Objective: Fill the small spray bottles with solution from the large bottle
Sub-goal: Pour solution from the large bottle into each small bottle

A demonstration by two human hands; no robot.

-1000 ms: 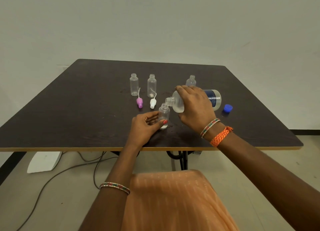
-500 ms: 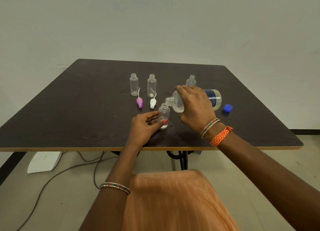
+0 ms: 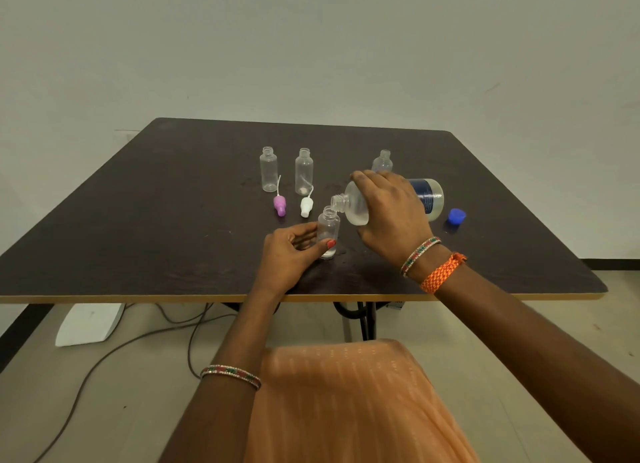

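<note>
Pouring from the large clear plastic bottle with a blue label [image 3: 356, 204], gripped and tipped sideways by the right hand [image 3: 393, 216].
Left hand [image 3: 289, 254] pinches an upright small clear bottle [image 3: 328, 232] on the dark counter [image 3: 138, 220], mouth just under the spout; three more small clear bottles stand behind, a blue cap [image 3: 456, 216] at right.

Soft, even, dimmish light; sharp centre, wide-angle bending at edges.

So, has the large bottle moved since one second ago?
No. The large bottle, tilted in the right hand, keeps the same place beside the blue cap, its mouth over the small bottle.
</note>
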